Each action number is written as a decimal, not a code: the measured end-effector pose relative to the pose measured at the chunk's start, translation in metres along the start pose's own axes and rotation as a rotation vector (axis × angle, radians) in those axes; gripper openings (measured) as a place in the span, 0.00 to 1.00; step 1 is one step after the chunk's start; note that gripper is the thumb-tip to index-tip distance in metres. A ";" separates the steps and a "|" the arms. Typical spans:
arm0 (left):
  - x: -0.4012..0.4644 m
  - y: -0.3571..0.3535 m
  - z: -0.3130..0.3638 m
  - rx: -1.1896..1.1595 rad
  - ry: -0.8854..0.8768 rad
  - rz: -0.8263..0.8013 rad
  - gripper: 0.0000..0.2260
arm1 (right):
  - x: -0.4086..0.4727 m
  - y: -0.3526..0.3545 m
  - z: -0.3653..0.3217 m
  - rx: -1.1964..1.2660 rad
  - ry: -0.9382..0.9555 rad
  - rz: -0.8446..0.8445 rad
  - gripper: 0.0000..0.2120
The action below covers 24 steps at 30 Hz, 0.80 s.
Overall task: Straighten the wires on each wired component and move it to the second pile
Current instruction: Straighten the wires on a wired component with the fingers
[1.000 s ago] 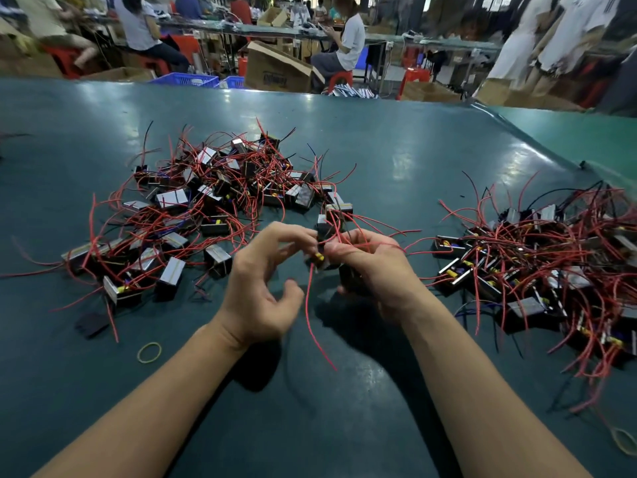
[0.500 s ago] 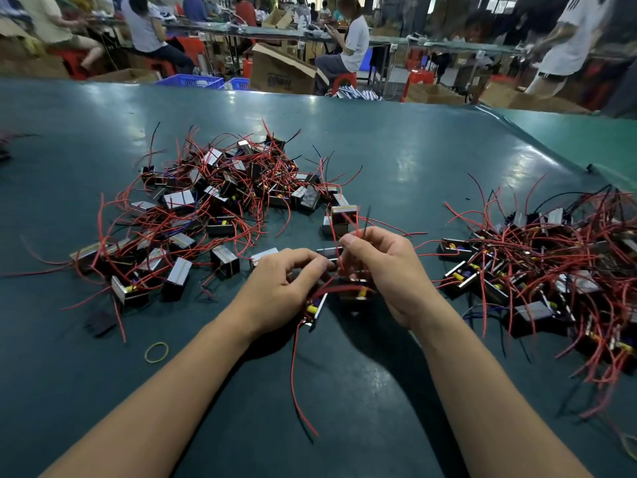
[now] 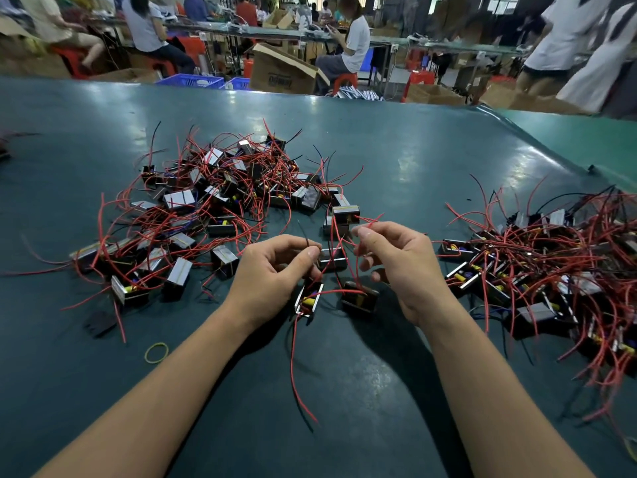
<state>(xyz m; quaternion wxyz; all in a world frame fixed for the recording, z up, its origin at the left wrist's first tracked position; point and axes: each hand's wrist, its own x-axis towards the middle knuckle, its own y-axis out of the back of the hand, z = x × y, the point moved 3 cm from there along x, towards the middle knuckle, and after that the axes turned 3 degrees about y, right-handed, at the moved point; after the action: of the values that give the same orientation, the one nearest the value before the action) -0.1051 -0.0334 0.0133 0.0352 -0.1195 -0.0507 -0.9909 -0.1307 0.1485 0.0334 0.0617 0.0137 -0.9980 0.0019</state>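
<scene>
Both hands are at centre frame, over the green table (image 3: pixel 396 160). The left hand (image 3: pixel 272 276) has its fingers curled, thumb and forefinger pinching a thin black wire (image 3: pixel 304 233) that sticks up past the knuckles. Just below that hand a small component (image 3: pixel 309 299) sits tilted, yellow part showing inside; whether the hand lifts it clear of the table is hard to tell. A long red wire (image 3: pixel 294 367) trails from it toward the bottom of the frame. The right hand (image 3: pixel 400 267) is curled too, thumb and forefinger pinching red wires (image 3: pixel 358 260) that run down to a second component (image 3: pixel 360 297) lying just right of the first. The tangled pile (image 3: pixel 206 208) spreads across the left centre. The second pile (image 3: pixel 551 270) fills the right edge. A yellow rubber band (image 3: pixel 156 352) lies lower left.
</scene>
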 end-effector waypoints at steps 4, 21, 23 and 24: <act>-0.001 0.001 0.001 0.046 -0.053 0.100 0.04 | 0.002 0.001 0.002 -0.029 -0.004 0.044 0.04; -0.002 -0.001 0.005 0.136 -0.087 0.138 0.05 | -0.004 0.011 -0.009 -0.649 0.331 0.299 0.10; 0.000 -0.001 0.003 0.154 -0.096 0.129 0.04 | -0.002 0.007 -0.001 -0.724 0.161 0.172 0.19; 0.000 -0.001 0.002 0.168 -0.086 0.114 0.04 | -0.002 0.005 0.003 -0.783 0.104 0.126 0.22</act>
<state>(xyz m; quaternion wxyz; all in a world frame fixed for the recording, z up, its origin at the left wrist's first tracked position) -0.1051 -0.0323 0.0152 0.0994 -0.1613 -0.1280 -0.9735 -0.1287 0.1536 0.0305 0.1126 -0.0720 -0.9177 -0.3741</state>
